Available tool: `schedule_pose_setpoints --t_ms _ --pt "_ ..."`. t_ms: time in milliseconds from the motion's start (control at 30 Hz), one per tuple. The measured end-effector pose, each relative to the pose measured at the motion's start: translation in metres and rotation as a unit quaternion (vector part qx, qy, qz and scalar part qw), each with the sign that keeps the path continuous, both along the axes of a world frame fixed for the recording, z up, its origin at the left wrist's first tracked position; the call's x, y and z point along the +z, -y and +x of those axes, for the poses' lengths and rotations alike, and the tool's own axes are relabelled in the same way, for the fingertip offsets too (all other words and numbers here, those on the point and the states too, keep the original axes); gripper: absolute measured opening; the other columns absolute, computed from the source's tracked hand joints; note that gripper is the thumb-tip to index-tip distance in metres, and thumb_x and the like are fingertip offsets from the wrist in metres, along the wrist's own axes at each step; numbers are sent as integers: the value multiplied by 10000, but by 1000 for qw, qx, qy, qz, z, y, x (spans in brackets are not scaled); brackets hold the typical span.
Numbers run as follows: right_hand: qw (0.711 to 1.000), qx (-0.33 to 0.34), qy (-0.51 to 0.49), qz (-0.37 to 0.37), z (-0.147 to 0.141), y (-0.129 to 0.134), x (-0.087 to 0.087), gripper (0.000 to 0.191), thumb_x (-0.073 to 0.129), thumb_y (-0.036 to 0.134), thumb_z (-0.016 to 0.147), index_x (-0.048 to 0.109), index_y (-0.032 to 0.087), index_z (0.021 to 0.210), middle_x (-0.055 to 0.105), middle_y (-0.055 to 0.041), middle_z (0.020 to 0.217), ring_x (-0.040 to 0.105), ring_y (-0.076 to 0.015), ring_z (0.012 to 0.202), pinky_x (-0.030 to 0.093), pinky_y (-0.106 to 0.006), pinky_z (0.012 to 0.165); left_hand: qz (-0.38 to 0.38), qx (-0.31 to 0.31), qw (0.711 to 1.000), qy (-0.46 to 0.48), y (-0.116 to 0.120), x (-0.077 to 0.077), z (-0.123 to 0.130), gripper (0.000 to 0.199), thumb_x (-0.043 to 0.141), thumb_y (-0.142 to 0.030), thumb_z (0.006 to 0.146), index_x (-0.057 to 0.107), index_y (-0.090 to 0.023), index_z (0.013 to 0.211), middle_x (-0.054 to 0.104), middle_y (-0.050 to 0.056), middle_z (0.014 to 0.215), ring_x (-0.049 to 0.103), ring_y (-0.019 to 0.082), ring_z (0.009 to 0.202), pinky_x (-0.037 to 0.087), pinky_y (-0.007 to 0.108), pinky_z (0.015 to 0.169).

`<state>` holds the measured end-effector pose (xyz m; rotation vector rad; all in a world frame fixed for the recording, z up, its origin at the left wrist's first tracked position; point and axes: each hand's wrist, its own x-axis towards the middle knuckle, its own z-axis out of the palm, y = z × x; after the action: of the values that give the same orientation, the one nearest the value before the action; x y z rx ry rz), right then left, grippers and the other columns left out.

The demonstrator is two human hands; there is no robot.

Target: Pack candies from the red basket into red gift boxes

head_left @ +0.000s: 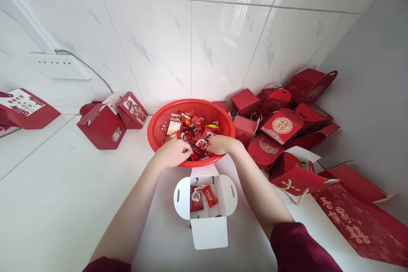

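A red plastic basket (pixel 153 134) with wrapped candies (pixel 196 129) stands against the wall. My left hand (pixel 174 153) reaches over its front left rim, fingers curled down at the candies; what they hold, if anything, is hidden. At the front right of the basket, my right hand (pixel 218 145) has its fingers bent onto a red and white packet (pixel 204 139); whether it grips anything is unclear. Just in front of the basket, a small white-lined box (pixel 208 233) stands with its flaps spread. Inside it lie a dark red packet (pixel 196 204) and a bright red one (pixel 209 196).
Many red gift boxes (pixel 282 126) are piled at the right, some with rope handles. Further red boxes (pixel 105 129) stand at the left by the wall. A socket strip (pixel 60 66) with a grey cable is on the tiled wall (pixel 153 42).
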<state>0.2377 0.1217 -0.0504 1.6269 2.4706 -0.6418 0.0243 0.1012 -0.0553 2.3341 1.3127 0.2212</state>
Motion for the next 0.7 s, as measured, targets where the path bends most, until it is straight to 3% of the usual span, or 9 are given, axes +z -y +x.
schedule_pose_setpoints --t_ms 67,133,200,400,567,700 --pt "1000 -2 -18 22 5 -6 -5 313 474 193 913 758 183 1043 743 -92 1096 688 -230 970 487 -264 809 -7 -6 1000 -5 -2 -1 0 276 516 -309 835 781 -240 798 741 23 722 618 172 594 395 259 572" --pt "998 -17 -35 53 12 -11 -10 436 411 148 931 637 205 1299 635 -67 1338 607 -221 1181 448 -267 942 -12 -5 1000 -7 -2 -2 0 280 514 -311 830 783 -245 795 734 20 701 600 165 564 383 259 562" --pt "996 -42 -41 74 17 -15 -17 508 377 127 933 536 217 1407 568 -60 1420 564 -228 1247 432 -299 981 -14 -1 1000 -8 -3 -3 0 280 515 -323 831 782 -250 790 727 19 687 589 164 550 374 262 559" --pt "995 -66 -31 75 18 -18 -29 450 432 138 893 638 286 1265 664 -31 1288 629 -242 1129 468 -320 863 -15 14 1000 -24 -2 -3 3 334 482 -382 859 744 -239 709 689 27 637 544 171 516 323 285 526" --pt "995 -78 -18 65 16 -16 -26 280 468 175 885 715 246 996 734 -56 1088 672 -245 964 458 -304 750 -5 35 998 -46 1 -1 4 358 460 -419 883 713 -237 707 681 42 651 564 197 551 308 289 530" --pt "994 -83 -18 67 15 -14 -24 279 443 195 899 706 243 977 734 -65 1056 672 -248 929 451 -307 727 2 43 997 -58 2 -2 5 363 447 -419 894 687 -237 690 676 47 653 573 208 579 311 289 540"
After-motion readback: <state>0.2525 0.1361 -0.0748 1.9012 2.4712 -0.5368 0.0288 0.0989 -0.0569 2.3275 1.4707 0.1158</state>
